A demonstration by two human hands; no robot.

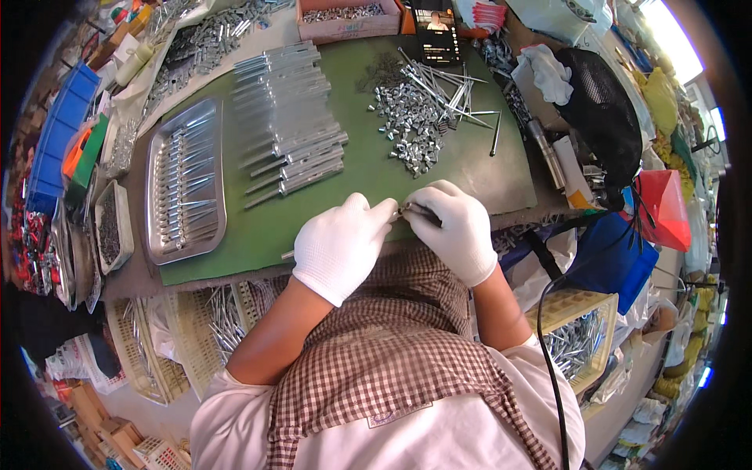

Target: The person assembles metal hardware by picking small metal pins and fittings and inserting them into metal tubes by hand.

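Observation:
Both of my hands wear white knitted gloves and meet over the front edge of the green work mat (313,188). My left hand (337,247) is closed around a thin metal rod (287,255), whose end sticks out to the left below the palm. At its fingertips, my right hand (458,235) pinches a small metal piece (406,209) against the other end of the rod. Fingers partly hide that piece, so its exact shape cannot be made out. Beyond my right hand lies a pile of small silver metal fittings (411,117).
Rows of metal rods with thicker sleeves (313,164) lie mid-mat. A steel tray (154,188) of rods is at left. Loose long pins (495,133) lie behind the fittings, near a phone (437,35) and a pink box (352,28). A black cable (548,345) hangs at my right.

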